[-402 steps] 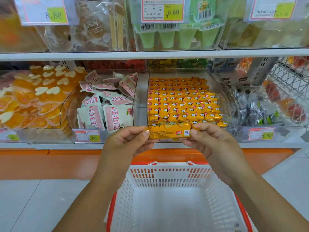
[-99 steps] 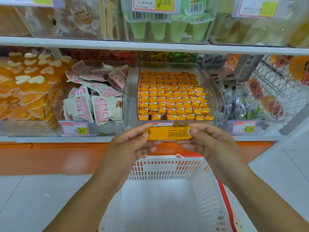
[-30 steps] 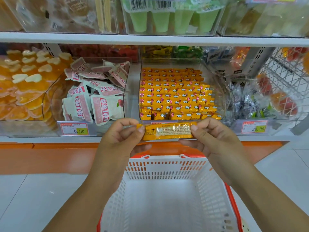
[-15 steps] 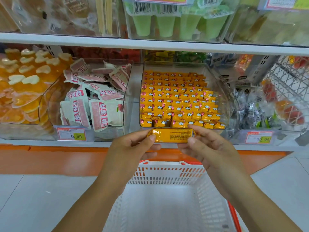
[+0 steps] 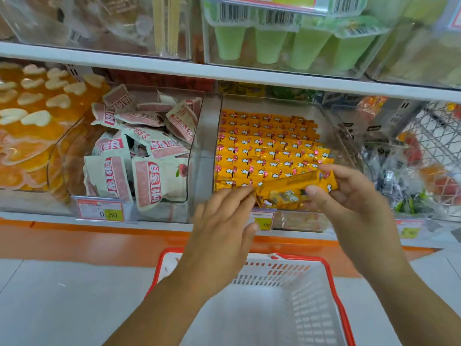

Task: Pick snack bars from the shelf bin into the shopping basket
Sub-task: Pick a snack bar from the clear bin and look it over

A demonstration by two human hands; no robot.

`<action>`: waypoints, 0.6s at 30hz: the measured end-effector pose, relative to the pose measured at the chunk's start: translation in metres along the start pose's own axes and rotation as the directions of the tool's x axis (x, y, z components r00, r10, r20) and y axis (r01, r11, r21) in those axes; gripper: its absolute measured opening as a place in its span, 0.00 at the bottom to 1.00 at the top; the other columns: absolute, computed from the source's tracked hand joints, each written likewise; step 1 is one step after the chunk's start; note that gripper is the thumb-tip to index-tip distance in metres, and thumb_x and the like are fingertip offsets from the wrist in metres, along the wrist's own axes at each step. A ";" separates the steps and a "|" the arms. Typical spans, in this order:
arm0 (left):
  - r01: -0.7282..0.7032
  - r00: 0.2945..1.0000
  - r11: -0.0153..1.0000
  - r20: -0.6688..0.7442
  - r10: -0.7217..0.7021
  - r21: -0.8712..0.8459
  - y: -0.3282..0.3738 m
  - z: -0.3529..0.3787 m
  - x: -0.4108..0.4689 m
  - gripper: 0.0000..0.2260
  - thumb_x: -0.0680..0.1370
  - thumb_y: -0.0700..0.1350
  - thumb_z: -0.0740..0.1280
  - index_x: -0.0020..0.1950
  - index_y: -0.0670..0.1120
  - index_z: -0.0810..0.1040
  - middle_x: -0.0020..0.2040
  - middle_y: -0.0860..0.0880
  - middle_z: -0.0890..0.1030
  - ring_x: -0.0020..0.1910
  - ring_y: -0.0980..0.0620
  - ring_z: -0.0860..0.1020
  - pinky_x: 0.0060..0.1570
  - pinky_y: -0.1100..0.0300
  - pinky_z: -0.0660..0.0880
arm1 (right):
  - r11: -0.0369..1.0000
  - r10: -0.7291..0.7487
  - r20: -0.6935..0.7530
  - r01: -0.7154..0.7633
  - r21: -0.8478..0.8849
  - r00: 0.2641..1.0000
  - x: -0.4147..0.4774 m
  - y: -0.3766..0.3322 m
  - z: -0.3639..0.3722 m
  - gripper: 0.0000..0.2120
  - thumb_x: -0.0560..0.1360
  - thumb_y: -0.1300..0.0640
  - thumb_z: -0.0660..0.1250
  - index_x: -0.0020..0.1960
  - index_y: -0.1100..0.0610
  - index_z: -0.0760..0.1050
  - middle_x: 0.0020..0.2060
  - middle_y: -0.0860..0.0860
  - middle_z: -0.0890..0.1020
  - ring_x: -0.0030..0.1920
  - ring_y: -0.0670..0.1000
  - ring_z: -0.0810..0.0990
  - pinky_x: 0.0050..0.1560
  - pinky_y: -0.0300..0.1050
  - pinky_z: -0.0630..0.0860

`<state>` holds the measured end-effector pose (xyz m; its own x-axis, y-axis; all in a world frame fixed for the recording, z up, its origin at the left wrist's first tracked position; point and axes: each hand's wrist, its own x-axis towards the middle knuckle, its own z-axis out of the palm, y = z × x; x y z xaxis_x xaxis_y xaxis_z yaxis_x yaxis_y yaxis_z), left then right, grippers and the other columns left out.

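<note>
Shelf clutter, non-task:
Pink-white pouches (image 5: 139,156) at 9 o'clock, 0.50 price tag (image 5: 101,211) below them; orange jelly cups (image 5: 32,126) at 10; green cups (image 5: 287,43) at 12; wire rack (image 5: 434,131) at 2; dark wrapped candies (image 5: 389,176) at 3.

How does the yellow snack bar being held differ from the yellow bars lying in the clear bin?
The held yellow wrapped snack bar is tilted, right end higher; the yellow bars in the clear plastic bin lie flat in neat rows. The held bar is in front of the bin, gripped by the right hand; the binned bars lie untouched. Both have yellow wrappers.
</note>
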<state>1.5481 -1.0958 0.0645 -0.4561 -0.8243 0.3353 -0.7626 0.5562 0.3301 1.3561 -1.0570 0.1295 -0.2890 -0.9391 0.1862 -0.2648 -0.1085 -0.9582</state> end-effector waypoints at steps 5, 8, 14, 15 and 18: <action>-0.048 0.997 0.977 0.077 0.033 0.207 -0.014 0.004 -0.006 0.25 0.79 0.56 0.53 0.71 0.47 0.74 0.71 0.53 0.73 0.67 0.49 0.70 0.61 0.52 0.62 | 0.942 -0.085 0.142 0.126 -0.311 0.986 0.024 -0.005 0.005 0.15 0.73 0.57 0.72 0.52 0.40 0.73 0.43 0.40 0.84 0.45 0.39 0.83 0.47 0.30 0.78; -0.047 0.996 0.967 0.086 0.026 0.250 -0.016 0.003 -0.009 0.25 0.80 0.57 0.52 0.72 0.47 0.74 0.71 0.54 0.73 0.67 0.49 0.70 0.61 0.53 0.60 | 0.769 -0.118 0.295 0.275 -0.577 0.948 0.035 -0.012 0.008 0.15 0.73 0.52 0.73 0.59 0.43 0.77 0.47 0.38 0.78 0.44 0.40 0.78 0.43 0.27 0.73; -0.019 0.998 0.971 0.064 0.004 0.236 -0.013 0.002 -0.008 0.25 0.79 0.57 0.52 0.72 0.48 0.73 0.72 0.55 0.72 0.68 0.51 0.67 0.64 0.56 0.59 | 0.597 -0.047 0.502 0.427 -0.679 0.864 0.055 0.017 0.036 0.15 0.79 0.50 0.65 0.65 0.48 0.78 0.53 0.48 0.72 0.59 0.48 0.66 0.57 0.38 0.61; -0.010 0.998 0.974 0.058 -0.003 0.226 -0.012 0.002 -0.009 0.25 0.79 0.57 0.52 0.72 0.48 0.72 0.72 0.55 0.72 0.68 0.52 0.66 0.65 0.55 0.61 | 0.624 -0.048 0.472 0.396 -0.674 0.880 0.054 0.025 0.039 0.14 0.80 0.51 0.64 0.64 0.49 0.79 0.51 0.48 0.70 0.57 0.48 0.65 0.56 0.38 0.61; 0.020 0.999 0.987 0.041 -0.026 0.159 -0.009 0.002 -0.009 0.26 0.79 0.57 0.52 0.74 0.50 0.69 0.74 0.55 0.69 0.71 0.52 0.64 0.66 0.51 0.65 | 0.614 -0.185 0.387 0.414 -0.672 0.903 0.045 0.041 0.044 0.11 0.79 0.55 0.67 0.59 0.52 0.82 0.44 0.48 0.71 0.51 0.51 0.70 0.50 0.46 0.68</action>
<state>1.5583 -1.0940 0.0572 -0.4543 -0.8424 0.2898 -0.8347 0.5161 0.1919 1.3729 -1.1177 0.0885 0.1444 -0.9545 0.2609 -0.9003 -0.2361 -0.3656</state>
